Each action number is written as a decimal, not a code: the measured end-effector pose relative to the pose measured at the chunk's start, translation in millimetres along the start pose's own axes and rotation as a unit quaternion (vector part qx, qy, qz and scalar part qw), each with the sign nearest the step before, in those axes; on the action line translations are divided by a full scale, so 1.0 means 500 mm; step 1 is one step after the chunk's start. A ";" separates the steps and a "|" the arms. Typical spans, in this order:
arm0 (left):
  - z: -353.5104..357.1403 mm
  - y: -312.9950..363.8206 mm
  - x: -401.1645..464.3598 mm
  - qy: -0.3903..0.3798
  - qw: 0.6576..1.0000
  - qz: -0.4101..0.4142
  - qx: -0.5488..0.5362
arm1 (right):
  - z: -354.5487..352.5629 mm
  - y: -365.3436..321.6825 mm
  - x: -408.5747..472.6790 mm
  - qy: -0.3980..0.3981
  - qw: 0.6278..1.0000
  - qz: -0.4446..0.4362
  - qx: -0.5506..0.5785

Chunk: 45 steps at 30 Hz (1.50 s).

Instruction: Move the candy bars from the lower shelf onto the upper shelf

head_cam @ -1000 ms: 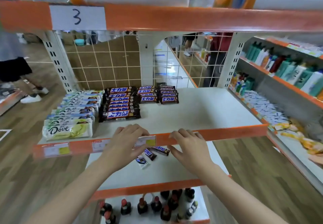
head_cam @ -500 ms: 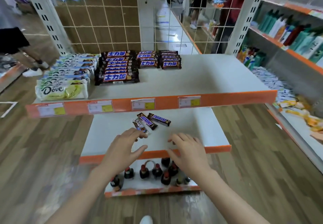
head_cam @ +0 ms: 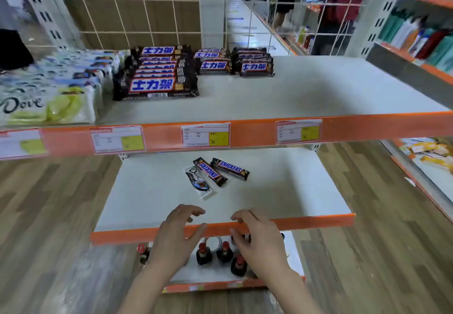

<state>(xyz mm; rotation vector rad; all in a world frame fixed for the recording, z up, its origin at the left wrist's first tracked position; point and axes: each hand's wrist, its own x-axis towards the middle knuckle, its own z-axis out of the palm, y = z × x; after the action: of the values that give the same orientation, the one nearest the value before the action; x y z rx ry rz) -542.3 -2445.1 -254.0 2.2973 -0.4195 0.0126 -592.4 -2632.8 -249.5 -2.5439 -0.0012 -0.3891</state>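
Both hands empty, fingers loosely spread and slightly bent: left hand (head_cam: pixel 177 234) and right hand (head_cam: pixel 257 236) hover over the orange front lip of the lower shelf (head_cam: pixel 294 224), neither touching any bar. Three candy bars lie loose mid-shelf on the lower shelf, near the back: white Dove bar (head_cam: pixel 198 181), then two Snickers bars (head_cam: pixel 210 171) (head_cam: pixel 230 168) side by side, angled. Upper shelf (head_cam: pixel 306 95) holds stacked Snickers packs (head_cam: pixel 154 86) and Dove packs (head_cam: pixel 46 104) at left; small red-capped bottles (head_cam: pixel 224 252) sit on the bottom shelf below the hands.
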 end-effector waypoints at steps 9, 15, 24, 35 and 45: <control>0.119 -0.152 0.083 0.018 0.992 -0.050 0.115 | 0.188 0.094 0.081 0.004 0.999 -0.011 -0.037; 0.182 -0.195 0.148 0.018 0.978 -0.062 0.199 | 0.254 0.139 0.197 -0.041 0.995 0.001 -0.093; 0.251 -0.220 0.215 0.048 0.951 0.013 0.306 | 0.337 0.160 0.295 -0.082 0.975 0.011 -0.206; 0.264 -0.234 0.206 0.125 0.957 0.065 0.255 | 0.306 0.191 0.251 -0.034 0.987 0.064 -0.146; 0.260 -0.243 0.205 0.094 0.973 0.111 0.182 | 0.319 0.174 0.248 -0.044 0.988 0.045 -0.144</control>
<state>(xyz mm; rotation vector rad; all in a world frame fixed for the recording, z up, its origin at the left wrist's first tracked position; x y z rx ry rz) -424.3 -2490.2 -415.9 2.5639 -0.6133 0.4483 -422.5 -2631.2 -389.3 -2.8322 0.1466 -0.2553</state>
